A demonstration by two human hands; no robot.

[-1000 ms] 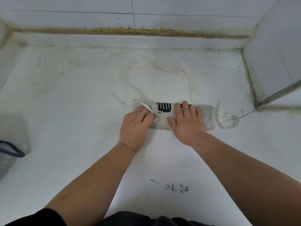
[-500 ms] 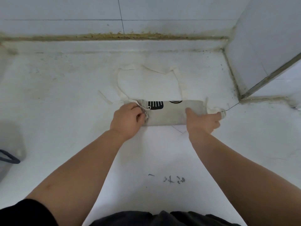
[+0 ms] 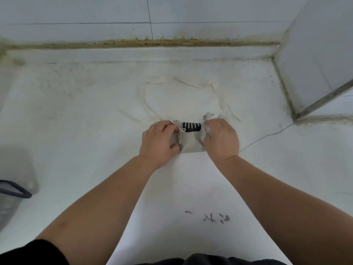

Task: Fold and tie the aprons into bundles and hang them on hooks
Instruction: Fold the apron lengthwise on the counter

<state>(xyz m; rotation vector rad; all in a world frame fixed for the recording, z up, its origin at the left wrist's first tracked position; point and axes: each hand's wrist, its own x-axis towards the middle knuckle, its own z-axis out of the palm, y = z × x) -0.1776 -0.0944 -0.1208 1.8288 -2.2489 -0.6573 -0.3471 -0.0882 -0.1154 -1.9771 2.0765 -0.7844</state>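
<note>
Both hands, left [image 3: 159, 143] and right [image 3: 221, 139], grip the soft, light apron [image 3: 192, 139] closed at its folded ends, best taken there.

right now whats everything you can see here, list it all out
folded apron: one, grey with a black and white print, on the counter, gripped at both ends
apron straps: cream, count unclear, one looped on the counter behind the apron, loose ends trailing at both sides
counter: one, white and stained, with a thin crack at right
dark scribbles: a few marks, near edge of the counter
tiled wall: white, behind and at right, yellowed seam along its base
basket: one, grey with a dark rim, left edge, mostly out of frame
left hand: one, closed on the apron's left end
right hand: one, closed on the apron's right end
forearms: two, bare, dark sleeve at bottom left
</note>
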